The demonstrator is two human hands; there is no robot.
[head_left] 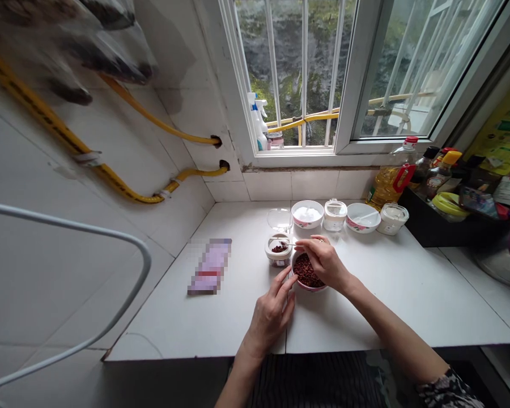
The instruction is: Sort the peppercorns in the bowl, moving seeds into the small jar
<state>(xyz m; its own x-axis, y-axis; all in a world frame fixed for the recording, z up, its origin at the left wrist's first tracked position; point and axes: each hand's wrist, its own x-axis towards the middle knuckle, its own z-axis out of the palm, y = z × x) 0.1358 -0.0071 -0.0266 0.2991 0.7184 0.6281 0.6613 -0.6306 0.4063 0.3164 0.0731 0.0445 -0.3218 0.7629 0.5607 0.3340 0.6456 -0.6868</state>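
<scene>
My right hand (323, 262) is closed in a pinch round the thin handle of a small spoon (289, 245). The spoon's end is over an open clear jar (279, 259) with a white rim, where some dark red-brown grains lie. Right beside the jar stands a bowl (314, 289) full of the same dark grains (306, 272), partly covered by my right hand. My left hand (272, 309) has its fingers stretched out, the tips against the bowl's left side, close to the jar.
Behind are a clear lid (279, 219), a bowl of white powder (307, 215), two lidded jars (335, 215) (392, 219) and a bowl with a white spoon (362, 218). An oil bottle (389, 178) and a black condiment box (433, 221) stand right. A blurred purple packet (210, 266) lies left.
</scene>
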